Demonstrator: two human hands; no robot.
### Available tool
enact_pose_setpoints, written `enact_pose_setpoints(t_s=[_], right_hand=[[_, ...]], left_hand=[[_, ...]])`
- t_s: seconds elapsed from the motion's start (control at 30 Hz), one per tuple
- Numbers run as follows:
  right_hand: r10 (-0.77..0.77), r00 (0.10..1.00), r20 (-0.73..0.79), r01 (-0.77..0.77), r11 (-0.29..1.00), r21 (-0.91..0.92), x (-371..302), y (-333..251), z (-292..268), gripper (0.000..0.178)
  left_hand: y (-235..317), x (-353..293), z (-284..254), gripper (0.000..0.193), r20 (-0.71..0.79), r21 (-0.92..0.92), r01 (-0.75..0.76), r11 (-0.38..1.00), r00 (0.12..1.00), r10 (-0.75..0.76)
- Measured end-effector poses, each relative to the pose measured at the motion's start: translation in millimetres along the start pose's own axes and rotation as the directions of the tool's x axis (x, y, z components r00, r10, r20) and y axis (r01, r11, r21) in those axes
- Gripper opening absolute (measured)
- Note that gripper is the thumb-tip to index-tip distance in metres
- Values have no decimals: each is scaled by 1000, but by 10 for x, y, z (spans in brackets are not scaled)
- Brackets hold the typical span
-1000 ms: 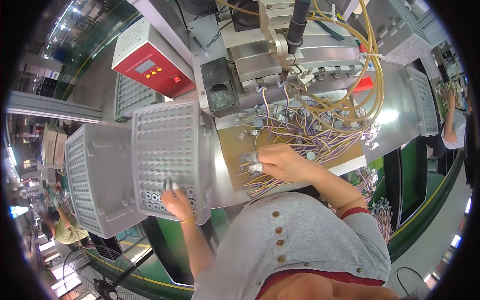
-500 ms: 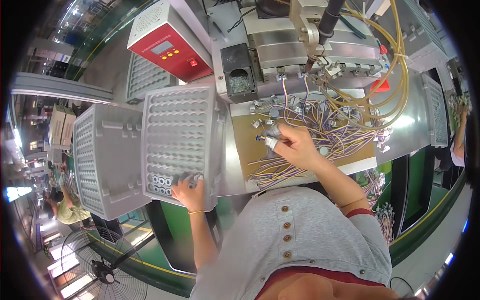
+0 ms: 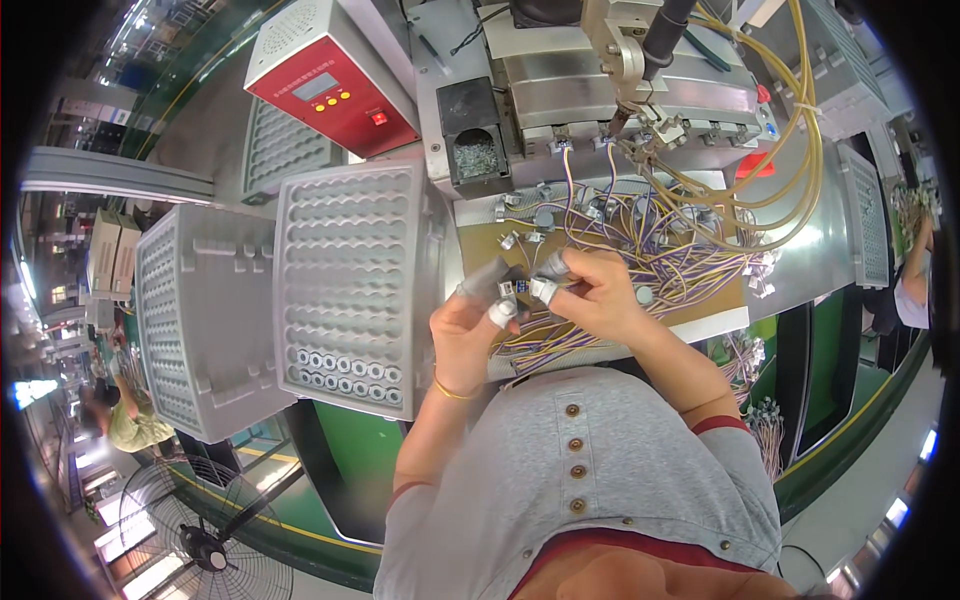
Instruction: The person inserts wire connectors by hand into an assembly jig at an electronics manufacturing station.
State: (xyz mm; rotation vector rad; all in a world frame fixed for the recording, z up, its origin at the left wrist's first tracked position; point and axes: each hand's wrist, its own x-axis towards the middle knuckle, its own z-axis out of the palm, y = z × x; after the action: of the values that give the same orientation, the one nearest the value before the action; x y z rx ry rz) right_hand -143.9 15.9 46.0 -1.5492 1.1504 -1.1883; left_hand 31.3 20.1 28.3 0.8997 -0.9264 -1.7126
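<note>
Both the left hand (image 3: 465,335) and right hand (image 3: 603,297) I watch are pinched nearly closed, on a small silvery block (image 3: 506,290) and tiny blue connector (image 3: 522,286), above glossy purple-yellow wires (image 3: 690,272), beside a scalloped grey plastic tray (image 3: 345,262).

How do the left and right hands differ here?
The left hand wears a yellow wristband; the right hand shows none. The left hand's fingers angle up and rightward; the right hand's point leftward. Both wear gray and white finger covers, fingertips near a small blue part.
</note>
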Motion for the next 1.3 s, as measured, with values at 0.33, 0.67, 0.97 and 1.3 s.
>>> enact_pose_setpoints(t_s=[0.33, 0.67, 0.97, 1.3], right_hand=[[-41, 999, -18, 41, 999, 4, -4, 16, -15, 12], [-234, 972, -27, 228, 965, -129, 16, -20, -85, 10], [182, 983, -9, -179, 972, 150, -55, -94, -35, 7], [412, 711, -570, -234, 903, 360, -85, 449, -694, 17]], left_hand=[[-22, 10, 99, 40, 92, 92, -119, 989, 990, 110], [1, 16, 207, 29, 126, 539, -362, 760, 927, 353], [2, 143, 303, 21, -11, -163, 45, 986, 999, -48], [-344, 216, 458, 25, 183, 194, 46, 980, 980, -82]])
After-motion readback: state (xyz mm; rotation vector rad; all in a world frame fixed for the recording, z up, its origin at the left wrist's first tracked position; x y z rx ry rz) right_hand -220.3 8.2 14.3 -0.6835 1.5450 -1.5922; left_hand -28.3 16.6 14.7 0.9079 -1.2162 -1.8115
